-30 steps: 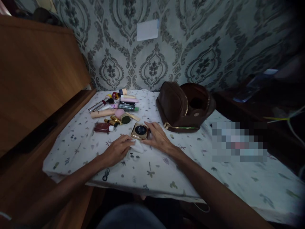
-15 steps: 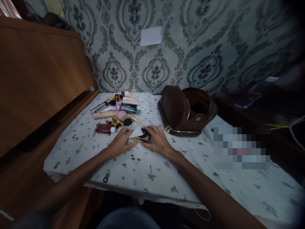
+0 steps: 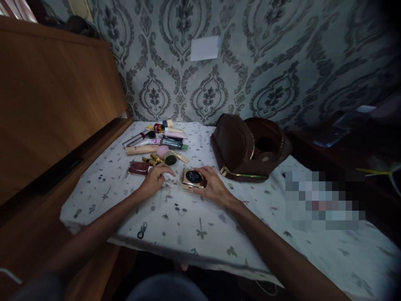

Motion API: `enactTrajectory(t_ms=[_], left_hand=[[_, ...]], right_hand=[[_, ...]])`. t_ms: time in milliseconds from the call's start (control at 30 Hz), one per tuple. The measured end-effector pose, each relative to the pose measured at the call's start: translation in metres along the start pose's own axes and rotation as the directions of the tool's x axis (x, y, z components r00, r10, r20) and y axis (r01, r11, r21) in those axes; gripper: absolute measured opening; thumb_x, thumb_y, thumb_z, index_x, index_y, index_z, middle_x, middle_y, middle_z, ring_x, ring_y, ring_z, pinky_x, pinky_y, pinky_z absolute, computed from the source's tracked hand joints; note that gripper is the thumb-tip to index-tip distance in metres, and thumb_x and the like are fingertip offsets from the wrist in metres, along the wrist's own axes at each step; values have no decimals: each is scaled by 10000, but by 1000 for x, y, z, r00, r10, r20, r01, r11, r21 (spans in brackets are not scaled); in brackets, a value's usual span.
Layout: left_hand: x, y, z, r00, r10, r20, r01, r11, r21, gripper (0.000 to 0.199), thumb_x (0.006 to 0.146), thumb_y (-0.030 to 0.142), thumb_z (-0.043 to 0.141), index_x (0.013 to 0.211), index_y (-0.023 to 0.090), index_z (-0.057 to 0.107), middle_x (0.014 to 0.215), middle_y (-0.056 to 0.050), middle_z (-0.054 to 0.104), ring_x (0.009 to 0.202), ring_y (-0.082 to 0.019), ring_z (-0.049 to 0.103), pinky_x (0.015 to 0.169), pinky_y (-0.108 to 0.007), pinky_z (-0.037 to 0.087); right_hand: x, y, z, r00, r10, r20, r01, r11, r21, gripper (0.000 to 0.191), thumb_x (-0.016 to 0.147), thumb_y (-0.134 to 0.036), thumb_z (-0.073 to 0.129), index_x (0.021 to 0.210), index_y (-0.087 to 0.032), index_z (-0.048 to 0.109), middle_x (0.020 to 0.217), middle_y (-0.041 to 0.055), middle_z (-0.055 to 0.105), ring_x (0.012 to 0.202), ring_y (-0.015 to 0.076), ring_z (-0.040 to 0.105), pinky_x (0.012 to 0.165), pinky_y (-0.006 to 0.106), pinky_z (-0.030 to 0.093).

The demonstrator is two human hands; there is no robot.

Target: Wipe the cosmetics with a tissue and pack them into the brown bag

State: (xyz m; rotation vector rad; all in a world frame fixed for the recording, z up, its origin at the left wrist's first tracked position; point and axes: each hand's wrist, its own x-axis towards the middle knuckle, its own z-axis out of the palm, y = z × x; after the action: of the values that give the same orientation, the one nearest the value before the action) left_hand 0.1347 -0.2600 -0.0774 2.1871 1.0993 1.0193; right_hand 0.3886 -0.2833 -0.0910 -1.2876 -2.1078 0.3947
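My right hand (image 3: pixel 213 184) grips a gold makeup compact (image 3: pixel 193 178) with a round black label on its top, fingers behind it and thumb in front. To its left, my left hand (image 3: pixel 154 179) is closed on a crumpled white wipe (image 3: pixel 169 179), apart from the compact. Just behind my left hand lie a bottle of dark red liquid (image 3: pixel 138 168), gold tubes (image 3: pixel 156 158), a pink sponge (image 3: pixel 162 151) and a round dark green-topped item (image 3: pixel 171 159).
Several tubes and bottles, among them a beige tube (image 3: pixel 142 149), lie at the table's back left. An unzipped brown bag (image 3: pixel 238 144) stands at the back right. A wooden cabinet (image 3: pixel 59 92) borders the left; the patterned cloth (image 3: pixel 125 221) covers the table.
My left hand has drawn the white wipe leftward, off the compact, so its black label shows fully. My right hand still holds the compact. The view has shifted slightly.
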Motion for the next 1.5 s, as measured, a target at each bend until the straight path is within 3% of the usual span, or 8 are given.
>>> enactTrajectory(t_ms=[100,300,467,700,933,1133,1267,1500], left_hand=[[4,2,-3,997,-74,-29,74,997,17,406,632,-37,426,779,170,743,986,-61,639,1023,-212,615,941,-358,482],[11,27,-6,982,-176,-61,168,978,-122,286,890,292,511,1002,163,741,1083,-95,603,1052,-248,590,845,-342,521],[16,31,9,988,-29,-151,2,984,-176,256,880,205,518,1020,161,728,1059,-80,687,1064,-237,618,993,-383,466],[4,48,22,973,115,-202,-146,979,-145,342,884,94,486,1152,178,682,1160,-71,715,1099,-202,651,977,-324,490],[-3,62,15,938,298,-174,-313,947,-66,339,949,130,443,1199,192,663,1217,-88,698,1165,-192,629,1018,-352,480],[13,45,6,980,9,-198,-61,965,-256,300,916,204,524,1166,168,685,1196,-86,714,1106,-227,657,975,-350,507],[18,41,11,974,-139,-177,55,910,-412,331,911,244,535,1201,153,665,1172,-86,721,1068,-230,666,926,-342,530],[20,46,24,979,-76,-192,10,947,-321,325,911,256,556,1207,171,657,1138,-69,725,1058,-224,657,923,-345,527]], right_hand=[[1,0,-3,1000,5,-24,0,984,177,631,729,-511,760,1269,-229,593,1100,89,581,1021,276,539,890,444,480],[0,-7,-4,1000,-17,1,15,912,410,717,730,-541,757,1346,-261,521,1232,92,523,1163,271,525,947,419,494],[-3,-12,0,999,30,39,-46,855,516,689,759,-523,737,1353,-254,516,1251,94,521,1194,268,531,993,431,484],[-3,-14,3,991,131,14,-114,797,593,711,759,-550,734,1364,-246,518,1309,109,550,1242,276,519,1030,452,456],[-1,-20,-2,984,154,94,-169,595,786,650,718,-502,791,1283,-250,588,1338,88,602,1257,250,550,1092,435,413],[-4,-26,-10,956,136,262,-292,299,909,620,664,-553,816,1177,-243,658,1284,92,657,1169,278,624,1004,459,497],[-5,-29,-12,947,127,295,-314,183,932,516,750,-584,735,1145,-260,663,1235,82,682,1143,272,639,964,473,532],[-4,-28,-9,918,204,340,-365,103,925,315,863,-463,667,1101,-256,656,1141,60,721,1093,257,674,930,479,573]])
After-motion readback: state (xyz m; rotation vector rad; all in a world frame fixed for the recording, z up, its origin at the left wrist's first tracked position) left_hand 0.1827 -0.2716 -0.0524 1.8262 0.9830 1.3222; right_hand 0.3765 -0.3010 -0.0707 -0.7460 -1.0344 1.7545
